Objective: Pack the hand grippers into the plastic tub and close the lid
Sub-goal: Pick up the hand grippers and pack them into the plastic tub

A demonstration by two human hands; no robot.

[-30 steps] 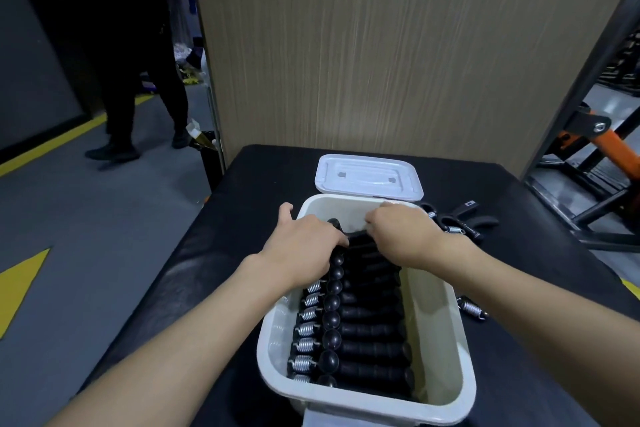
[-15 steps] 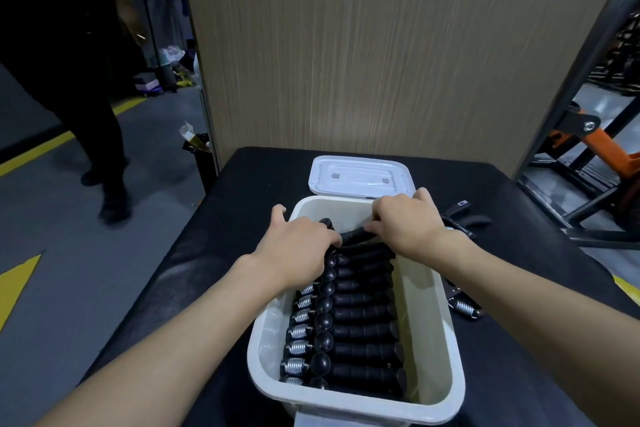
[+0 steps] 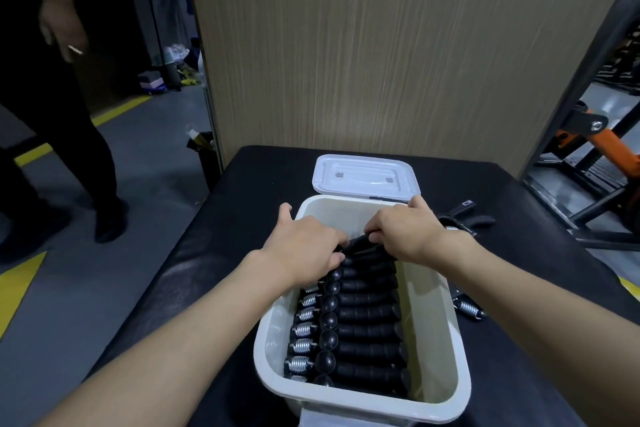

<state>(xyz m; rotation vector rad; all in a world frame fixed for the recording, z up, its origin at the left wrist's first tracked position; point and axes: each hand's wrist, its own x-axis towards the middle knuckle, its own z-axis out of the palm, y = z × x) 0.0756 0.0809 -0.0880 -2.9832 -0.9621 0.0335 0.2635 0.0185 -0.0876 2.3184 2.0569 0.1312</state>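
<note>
At centre frame the left hand [image 3: 304, 250] and right hand [image 3: 405, 236] both clench one black hand gripper [image 3: 359, 242], apparently by its handles, at the upper end of the white plastic tub [image 3: 446, 340], with the lid [image 3: 363, 175] just above.

Your right hand [image 3: 405, 232] now extends its thumb to the plastic tub [image 3: 429, 322] rim at 1 o'clock; the bystander [image 3: 52, 97] has stepped nearer, at 10 o'clock.

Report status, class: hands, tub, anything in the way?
Left hand, right hand grip one hand gripper at far end of tub. Lid off, behind tub. Spare grippers on table, right of tub.
</note>
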